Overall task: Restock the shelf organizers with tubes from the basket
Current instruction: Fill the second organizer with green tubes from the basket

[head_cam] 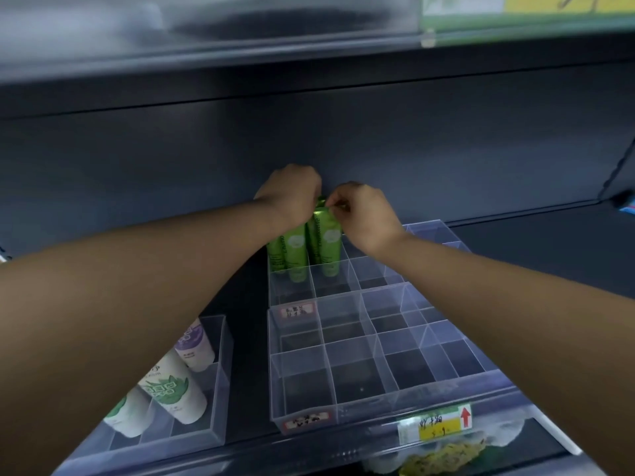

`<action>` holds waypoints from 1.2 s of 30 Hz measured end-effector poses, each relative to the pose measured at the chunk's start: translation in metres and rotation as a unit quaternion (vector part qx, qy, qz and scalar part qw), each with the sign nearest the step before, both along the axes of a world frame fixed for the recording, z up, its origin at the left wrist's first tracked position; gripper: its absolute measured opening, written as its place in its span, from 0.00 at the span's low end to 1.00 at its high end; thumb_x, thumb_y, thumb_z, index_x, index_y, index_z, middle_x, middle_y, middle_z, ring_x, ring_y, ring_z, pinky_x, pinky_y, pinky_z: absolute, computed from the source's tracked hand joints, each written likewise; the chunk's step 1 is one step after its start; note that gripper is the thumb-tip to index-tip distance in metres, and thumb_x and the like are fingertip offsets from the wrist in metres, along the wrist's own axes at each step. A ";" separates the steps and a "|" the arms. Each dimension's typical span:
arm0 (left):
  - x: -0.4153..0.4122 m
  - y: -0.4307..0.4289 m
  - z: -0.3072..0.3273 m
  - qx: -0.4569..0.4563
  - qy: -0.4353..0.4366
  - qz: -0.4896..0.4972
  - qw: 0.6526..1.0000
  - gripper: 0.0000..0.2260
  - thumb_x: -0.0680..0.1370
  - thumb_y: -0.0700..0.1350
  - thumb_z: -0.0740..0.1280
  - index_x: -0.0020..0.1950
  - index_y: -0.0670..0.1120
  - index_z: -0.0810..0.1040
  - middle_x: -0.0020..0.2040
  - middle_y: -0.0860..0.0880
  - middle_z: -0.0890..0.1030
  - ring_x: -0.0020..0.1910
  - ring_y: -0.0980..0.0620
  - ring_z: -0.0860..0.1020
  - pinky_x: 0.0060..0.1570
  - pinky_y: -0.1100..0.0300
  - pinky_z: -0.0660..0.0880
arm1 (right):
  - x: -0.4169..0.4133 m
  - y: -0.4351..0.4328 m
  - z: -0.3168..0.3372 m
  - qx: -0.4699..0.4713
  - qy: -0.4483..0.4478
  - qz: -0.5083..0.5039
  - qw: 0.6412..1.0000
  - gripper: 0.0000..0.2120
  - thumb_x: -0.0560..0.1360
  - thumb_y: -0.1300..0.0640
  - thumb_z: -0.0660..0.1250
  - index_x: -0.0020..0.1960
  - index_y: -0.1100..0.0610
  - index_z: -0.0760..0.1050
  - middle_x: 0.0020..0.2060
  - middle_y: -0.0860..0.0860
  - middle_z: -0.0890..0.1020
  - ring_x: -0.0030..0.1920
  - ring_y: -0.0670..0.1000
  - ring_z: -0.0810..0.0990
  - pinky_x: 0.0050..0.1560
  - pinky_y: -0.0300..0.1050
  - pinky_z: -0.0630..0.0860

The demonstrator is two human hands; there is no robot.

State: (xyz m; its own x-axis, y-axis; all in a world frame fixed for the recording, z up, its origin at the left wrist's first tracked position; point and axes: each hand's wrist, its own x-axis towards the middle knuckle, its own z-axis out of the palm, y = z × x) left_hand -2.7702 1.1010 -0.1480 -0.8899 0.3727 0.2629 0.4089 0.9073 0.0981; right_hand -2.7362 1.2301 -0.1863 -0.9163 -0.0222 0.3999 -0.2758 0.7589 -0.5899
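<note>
Item: green tube (pixel 326 235), upright in a back compartment of the rear organizer (pixel 378 269), just beside the neighbouring green tubes (pixel 292 250) already standing there.
Right hand (pixel 366 218): my fingers (pixel 338 207) pinch the tube's crimped top edge.
Left hand (pixel 292 195): over the tops of the neighbouring tubes. My fingers are hidden behind the hand, so I cannot tell whether they grasp anything.
Step in hand: seating and squaring this tube in its compartment, in my judgement.
Progress: early. The front organizer (pixel 343 359) and most rear compartments hold nothing.
Next move calls for: letting go without tipping the row, then fetching more stock. The basket is not in view.
Surroundings: dark shelf (pixel 532 242); side organizer (pixel 220 379) with white tubes (pixel 171 386); price tag (pixel 443 422) on the front rail.
</note>
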 end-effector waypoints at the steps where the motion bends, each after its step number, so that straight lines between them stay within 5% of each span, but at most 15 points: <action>1: 0.001 0.000 0.000 0.001 0.000 0.001 1.000 0.11 0.76 0.36 0.61 0.51 0.45 0.82 0.52 0.42 0.81 0.51 0.42 0.79 0.52 0.52 0.77 | 0.000 -0.001 0.000 0.000 -0.002 -0.002 1.000 0.11 0.74 0.66 0.60 0.49 0.58 0.81 0.49 0.56 0.82 0.50 0.57 0.80 0.53 0.49 0.75; 12: 0.011 -0.009 0.007 0.005 0.004 0.007 1.000 0.13 0.76 0.34 0.59 0.51 0.42 0.82 0.52 0.41 0.81 0.50 0.42 0.79 0.51 0.51 0.77 | 0.006 -0.005 0.011 0.029 -0.008 -0.015 0.999 0.13 0.74 0.67 0.60 0.54 0.61 0.79 0.53 0.60 0.80 0.54 0.60 0.78 0.56 0.49 0.74; 19: 0.032 -0.016 0.013 -0.024 0.024 0.009 0.999 0.14 0.78 0.41 0.61 0.63 0.41 0.73 0.62 0.41 0.73 0.60 0.41 0.73 0.57 0.50 0.73 | 0.021 -0.011 0.020 0.089 -0.025 -0.008 0.996 0.13 0.75 0.62 0.61 0.58 0.61 0.76 0.56 0.60 0.76 0.55 0.61 0.76 0.56 0.50 0.74; 26: 0.071 -0.023 0.020 -0.106 0.017 0.031 0.994 0.23 0.78 0.50 0.60 0.71 0.45 0.63 0.70 0.44 0.66 0.69 0.42 0.64 0.69 0.47 0.60 | 0.051 -0.021 0.028 0.184 -0.033 -0.015 0.982 0.25 0.76 0.50 0.61 0.71 0.54 0.62 0.71 0.55 0.62 0.70 0.58 0.62 0.68 0.50 0.60; 36: 0.136 -0.038 0.031 -0.122 0.056 0.033 0.990 0.30 0.76 0.53 0.61 0.74 0.45 0.56 0.73 0.43 0.61 0.73 0.43 0.57 0.73 0.45 0.52 | 0.109 -0.035 0.037 0.223 -0.029 -0.028 0.974 0.31 0.75 0.44 0.60 0.74 0.50 0.54 0.73 0.54 0.55 0.73 0.56 0.52 0.71 0.56 0.52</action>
